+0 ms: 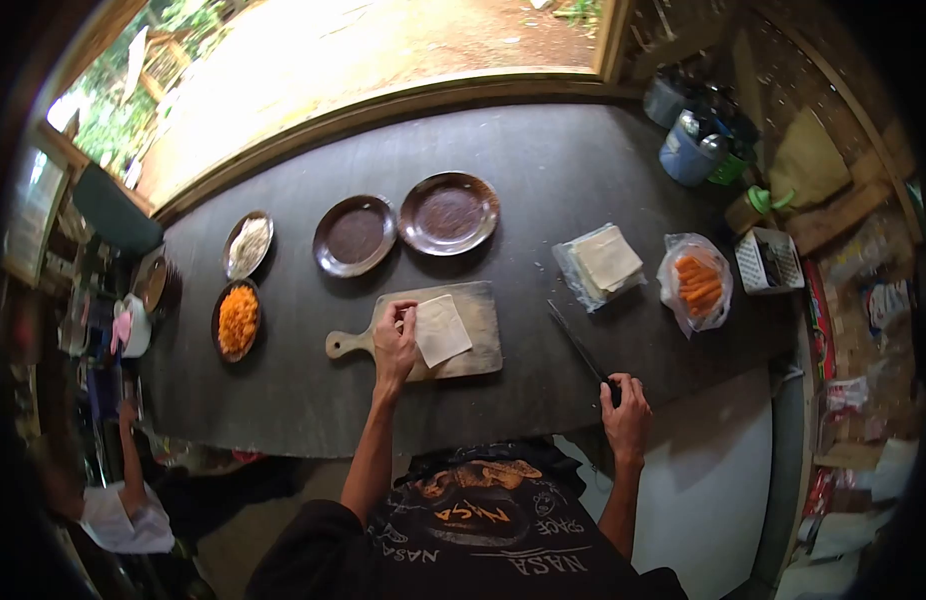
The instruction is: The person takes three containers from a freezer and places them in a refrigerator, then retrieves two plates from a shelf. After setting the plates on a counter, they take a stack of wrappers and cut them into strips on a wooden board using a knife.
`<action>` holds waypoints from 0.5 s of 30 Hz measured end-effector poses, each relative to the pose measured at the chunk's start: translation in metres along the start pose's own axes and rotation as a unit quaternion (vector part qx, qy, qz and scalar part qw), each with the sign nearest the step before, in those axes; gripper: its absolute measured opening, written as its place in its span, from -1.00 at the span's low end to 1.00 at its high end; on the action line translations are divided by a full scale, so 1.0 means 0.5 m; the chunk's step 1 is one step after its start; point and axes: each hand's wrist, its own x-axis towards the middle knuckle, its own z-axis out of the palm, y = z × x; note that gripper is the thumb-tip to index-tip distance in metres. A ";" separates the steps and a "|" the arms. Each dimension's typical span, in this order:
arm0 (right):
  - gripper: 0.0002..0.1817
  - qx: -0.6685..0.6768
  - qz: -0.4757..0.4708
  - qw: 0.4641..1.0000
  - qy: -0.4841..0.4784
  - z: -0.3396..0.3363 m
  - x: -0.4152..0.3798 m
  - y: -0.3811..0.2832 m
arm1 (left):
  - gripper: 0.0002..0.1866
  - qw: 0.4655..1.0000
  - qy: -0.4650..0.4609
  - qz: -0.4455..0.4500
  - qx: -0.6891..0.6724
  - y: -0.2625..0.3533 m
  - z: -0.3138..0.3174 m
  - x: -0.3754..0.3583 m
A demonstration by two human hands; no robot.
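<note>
A wooden cutting board (483,310) with a handle on its left lies near the front of the dark table. On it rests a pale square spring roll wrapper (445,332). My left hand (394,345) is at the wrapper's left edge, fingers curled and closed on it; part of that edge is hidden by the hand. Over the table's front edge, my right hand (626,408) grips a knife (578,342) by its black handle, blade pointing away and to the left. A stack of wrappers (605,260) in opened plastic lies beyond the knife.
Two brown plates (355,235) stand behind the board. At left are a bowl of orange shreds (239,320) and a bowl of whitish food (249,247). A bag of carrots (698,283) and a white basket (768,262) stand right. Another person (128,510) is at far left.
</note>
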 end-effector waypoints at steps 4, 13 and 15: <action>-0.74 0.008 -0.003 0.999 -0.038 0.015 0.018 -0.056 | -0.77 0.997 0.019 -0.076 0.005 0.012 -0.050 -0.038; -0.73 0.098 -0.101 0.983 -0.116 0.078 0.061 -0.228 | -0.68 0.958 0.000 0.154 0.241 -0.022 -0.015 -0.047; -0.70 0.096 -0.166 0.975 -0.110 0.095 0.062 -0.265 | -0.66 0.953 -0.003 0.173 0.249 -0.025 -0.017 -0.047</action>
